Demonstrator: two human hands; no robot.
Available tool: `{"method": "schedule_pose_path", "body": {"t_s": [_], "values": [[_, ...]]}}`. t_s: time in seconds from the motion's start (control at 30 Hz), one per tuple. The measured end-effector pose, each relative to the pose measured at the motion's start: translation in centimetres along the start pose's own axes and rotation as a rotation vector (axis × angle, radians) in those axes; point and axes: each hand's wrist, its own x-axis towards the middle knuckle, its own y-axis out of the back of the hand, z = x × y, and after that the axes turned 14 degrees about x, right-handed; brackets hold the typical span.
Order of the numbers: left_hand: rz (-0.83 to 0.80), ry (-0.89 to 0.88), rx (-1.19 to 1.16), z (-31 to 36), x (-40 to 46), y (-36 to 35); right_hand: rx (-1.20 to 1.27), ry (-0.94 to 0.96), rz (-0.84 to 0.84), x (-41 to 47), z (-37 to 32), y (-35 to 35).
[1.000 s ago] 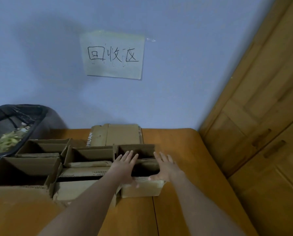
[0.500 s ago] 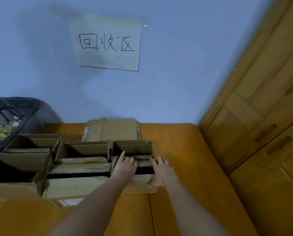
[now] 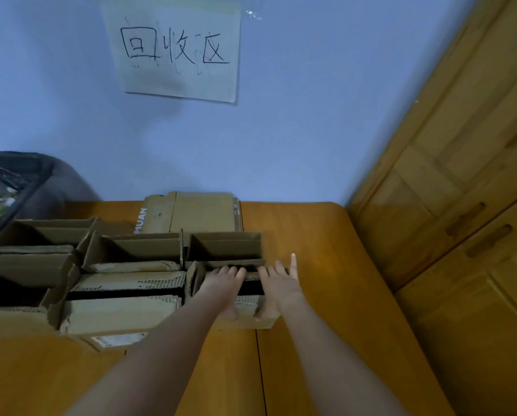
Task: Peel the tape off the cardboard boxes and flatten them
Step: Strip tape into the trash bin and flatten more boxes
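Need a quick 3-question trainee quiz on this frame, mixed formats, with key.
1. True or false: both hands are on the same open box.
2. The flattened cardboard lies: A) against the wall, B) in the bin, C) on the cabinet.
3. Fill in: the left hand and right hand grip the box nearest the table's ___ side.

Key: 1 true; 2 A; 3 right.

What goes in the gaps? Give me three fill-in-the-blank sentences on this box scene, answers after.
1. Both hands, left hand and right hand, are on the same open ____ box.
2. The paper sign hangs on the ____ wall.
3. The flattened cardboard lies on the table against the ____.

Answers: cardboard; blue; wall
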Motion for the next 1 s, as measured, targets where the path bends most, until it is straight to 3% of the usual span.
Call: {"method": "schedule_pose_path", "body": {"t_s": [0.23, 0.5, 0.7, 1.0], "values": [[0.122, -0.046, -0.02, 1.8, -2.0, 3.4, 0.06, -0.02, -0.031, -3.5, 2.7, 2.6], [0.391, 0.001, -0.001, 0.4, -6.1, 10.6, -0.072, 0.03, 0.238, -8.0, 4.1, 11.2], [0.526, 0.08, 0.075, -5.6, -11.4, 14.5, -0.111, 0.083, 0.403, -10.1, -1.2, 17.2], [0.591, 0.141, 0.127, -15.2, -20.7, 14.9, 0.071, 0.157, 0.506, -13.1, -12.8, 22.0]]}}
